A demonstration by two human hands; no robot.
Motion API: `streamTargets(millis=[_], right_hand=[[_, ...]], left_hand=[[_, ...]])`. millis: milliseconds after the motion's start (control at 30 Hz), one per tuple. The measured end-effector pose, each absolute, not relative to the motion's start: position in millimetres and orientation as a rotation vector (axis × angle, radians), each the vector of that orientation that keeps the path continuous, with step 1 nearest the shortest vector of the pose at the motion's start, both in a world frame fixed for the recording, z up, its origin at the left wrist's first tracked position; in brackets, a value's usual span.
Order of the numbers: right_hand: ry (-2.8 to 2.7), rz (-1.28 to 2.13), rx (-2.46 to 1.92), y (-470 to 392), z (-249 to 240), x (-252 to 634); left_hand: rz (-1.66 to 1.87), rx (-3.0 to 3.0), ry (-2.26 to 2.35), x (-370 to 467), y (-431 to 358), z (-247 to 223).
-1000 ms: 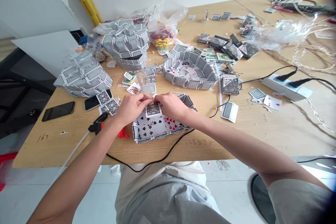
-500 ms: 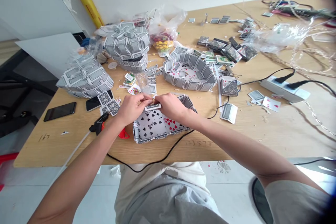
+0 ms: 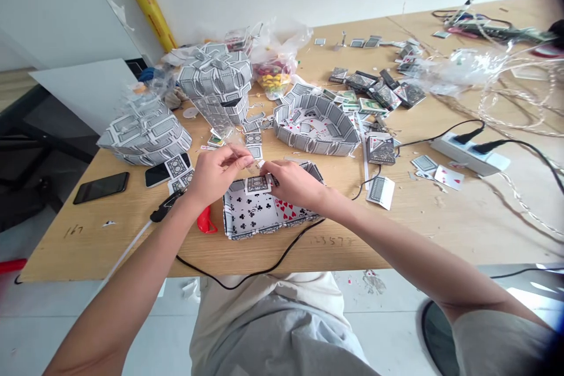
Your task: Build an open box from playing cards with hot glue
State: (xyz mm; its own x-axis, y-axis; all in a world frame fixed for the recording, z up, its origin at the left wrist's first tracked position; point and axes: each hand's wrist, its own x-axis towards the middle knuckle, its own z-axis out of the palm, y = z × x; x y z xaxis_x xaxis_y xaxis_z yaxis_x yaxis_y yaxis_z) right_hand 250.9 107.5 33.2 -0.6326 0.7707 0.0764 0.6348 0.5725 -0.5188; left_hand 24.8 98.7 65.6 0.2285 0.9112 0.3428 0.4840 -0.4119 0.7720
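Note:
My left hand [image 3: 217,171] has its fingertips closed on a piece of clear plastic film [image 3: 220,117], which sticks up beyond the fingers. Between the fingers of my right hand [image 3: 293,183] is a folded playing card [image 3: 258,184] with its patterned back showing. Both hands hover over the far side of a shallow box built of playing cards [image 3: 226,217], whose floor shows clubs and hearts. Left of this box, partly under my left forearm, lies a black glue gun [image 3: 166,207] with a red part [image 3: 205,221] beside it.
Behind stand a heart-shaped card tray [image 3: 317,144] and two lidded card boxes [image 3: 215,73] [image 3: 147,135]. Phones [image 3: 101,187] lie at left. Card packs [image 3: 374,89] and a power strip [image 3: 469,153] are at right. A black cable [image 3: 282,259] crosses the front edge.
My left hand has drawn back a little up and left with the plastic film. The card in my right hand now shows more of its back.

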Motion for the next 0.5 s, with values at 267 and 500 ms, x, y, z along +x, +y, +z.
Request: streamTargets(millis=[267, 500], right_hand=[[-2.373, 0.669, -1.283, 98.3, 30.9, 259.5], [-2.336, 0.606, -1.387, 100.9, 23.1, 251.5]], left_hand=[[0.953, 2.189, 1.256, 31.2, 101.8, 55.1], [0.839, 2.264, 1.26, 38.2, 105.8, 54.8]])
